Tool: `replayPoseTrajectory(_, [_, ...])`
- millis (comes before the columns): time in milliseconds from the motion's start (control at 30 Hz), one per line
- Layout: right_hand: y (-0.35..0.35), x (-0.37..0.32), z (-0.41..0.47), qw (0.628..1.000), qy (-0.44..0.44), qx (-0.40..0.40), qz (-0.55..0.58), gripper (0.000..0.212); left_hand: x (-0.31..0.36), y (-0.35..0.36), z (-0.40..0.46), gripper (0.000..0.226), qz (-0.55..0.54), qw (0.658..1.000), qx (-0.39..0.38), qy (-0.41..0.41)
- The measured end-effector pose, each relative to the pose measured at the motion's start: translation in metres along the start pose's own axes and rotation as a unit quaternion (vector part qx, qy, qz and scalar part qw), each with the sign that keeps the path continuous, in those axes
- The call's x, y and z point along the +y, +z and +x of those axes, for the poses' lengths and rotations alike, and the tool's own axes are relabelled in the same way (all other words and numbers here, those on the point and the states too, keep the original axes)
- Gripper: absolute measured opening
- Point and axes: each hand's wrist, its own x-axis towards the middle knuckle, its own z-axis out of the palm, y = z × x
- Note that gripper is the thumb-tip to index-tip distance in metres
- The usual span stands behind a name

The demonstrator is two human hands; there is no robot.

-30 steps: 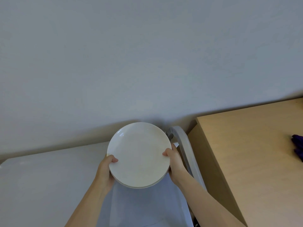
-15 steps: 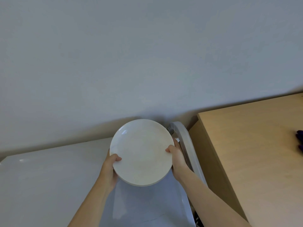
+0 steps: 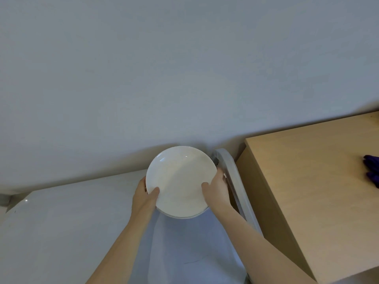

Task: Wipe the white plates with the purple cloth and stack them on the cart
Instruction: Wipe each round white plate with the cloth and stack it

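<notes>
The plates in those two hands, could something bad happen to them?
Maybe. The left hand and right hand grip only the rims of the stacked white plates, so the top one might slide off. The cart handle sits close beside the right hand and might get bumped.

A light wooden table (image 3: 311, 191) stands just to the right of the right hand, its top level and its near side face in shade. Beyond both hands rises a plain pale grey wall (image 3: 164, 68), filling the upper view.
</notes>
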Motion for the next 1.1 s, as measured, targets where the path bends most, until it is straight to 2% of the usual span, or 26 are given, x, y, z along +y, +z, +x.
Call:
replayPoseTrajectory(100, [0.0, -0.004, -0.019, 0.995, -0.048, 0.009, -0.084, 0.07, -0.001, 0.002, -0.012, 0.038, 0.126, 0.99, 0.042, 0.056])
replayPoseTrajectory(200, [-0.005, -0.007, -0.041, 0.976, -0.1, -0.014, -0.194, 0.06, 0.001, 0.008, -0.03, 0.054, 0.256, 0.959, 0.087, 0.089])
replayPoseTrajectory(267, [-0.01, -0.009, -0.055, 0.959, -0.146, -0.034, -0.242, 0.055, 0.006, 0.015, -0.048, 0.057, 0.304, 0.939, 0.105, 0.121])
replayPoseTrajectory(400, [-0.032, -0.005, -0.083, 0.914, -0.256, -0.043, -0.313, 0.056, 0.017, 0.03, -0.082, 0.047, 0.399, 0.874, 0.083, 0.266])
replayPoseTrajectory(500, [-0.066, -0.001, -0.101, 0.886, -0.322, -0.002, -0.332, 0.055, 0.027, 0.049, -0.1, 0.042, 0.422, 0.84, 0.063, 0.335])
replayPoseTrajectory(600, [-0.105, 0.011, -0.112, 0.872, -0.351, 0.046, -0.337, 0.051, 0.046, 0.076, -0.124, 0.041, 0.45, 0.803, 0.035, 0.39])
replayPoseTrajectory(733, [-0.165, 0.042, -0.119, 0.874, -0.322, 0.102, -0.349, 0.052, 0.059, 0.127, -0.157, 0.035, 0.468, 0.773, -0.001, 0.429])
replayPoseTrajectory(933, [-0.269, 0.119, -0.125, 0.904, -0.223, 0.107, -0.348, 0.055, 0.051, 0.238, -0.215, 0.041, 0.479, 0.75, -0.077, 0.45])
replayPoseTrajectory(1100, [-0.354, 0.188, -0.119, 0.912, -0.176, 0.113, -0.353, 0.054, 0.047, 0.341, -0.258, 0.044, 0.495, 0.74, -0.12, 0.438])
